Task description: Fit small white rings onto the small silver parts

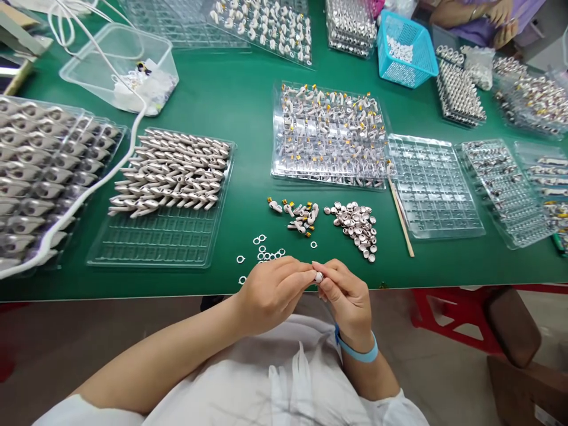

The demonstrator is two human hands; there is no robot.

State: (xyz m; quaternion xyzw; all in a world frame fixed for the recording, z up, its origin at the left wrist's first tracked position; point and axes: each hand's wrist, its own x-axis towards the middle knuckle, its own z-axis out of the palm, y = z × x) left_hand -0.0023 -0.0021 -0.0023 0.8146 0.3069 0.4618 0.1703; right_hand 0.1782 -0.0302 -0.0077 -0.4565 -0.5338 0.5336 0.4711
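Note:
My left hand [275,291] and my right hand [348,299] meet at the table's front edge. Their fingertips pinch one small whitish, rounded part [318,277] between them; most of it is hidden by the fingers. Just beyond the left hand lie several thin white rings [262,255], with a single ring [313,244] apart from them. Past these is a small heap of white earphone-like pieces with yellow tabs [304,218]. Right of that, a pile of silvery round caps [357,228] lies loose on the green table [248,118].
A clear tray of tabbed pieces [331,136] stands ahead, beside another clear tray [437,186] and a wooden stick [402,219]. At left are a tray of stem-shaped parts [173,168], a white cable [95,189] and a plastic tub [119,53]. A blue basket [406,53] and another person's hands [501,21] are farther off.

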